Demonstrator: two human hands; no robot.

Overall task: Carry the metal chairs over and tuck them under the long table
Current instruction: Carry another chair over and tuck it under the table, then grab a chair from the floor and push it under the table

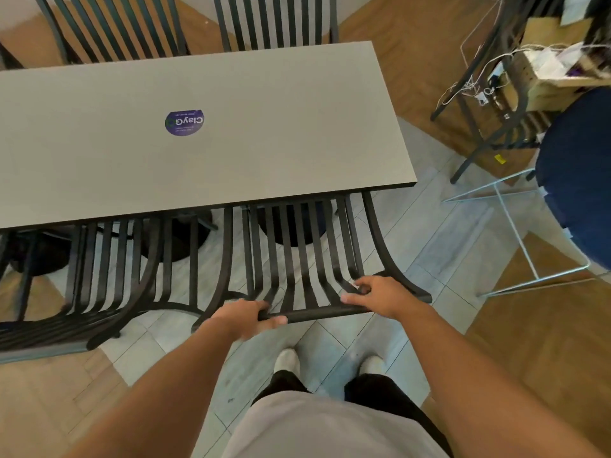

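A black slatted metal chair (299,259) stands right in front of me with its seat under the near edge of the long grey table (264,120). My left hand (246,317) grips the chair's top rail at its left end. Fingers of my right hand (377,294) curl over the same rail near its right end. A second black metal chair (109,276) sits to the left, also pushed under the table's near side. Two more slatted chairs (274,21) stand along the far side.
A round purple sticker (184,122) lies on the tabletop. At the right stand a dark blue stool (578,173) on a thin white wire frame, and a black rack (492,94) with boxes and cables. My feet (327,361) rest on grey tiles.
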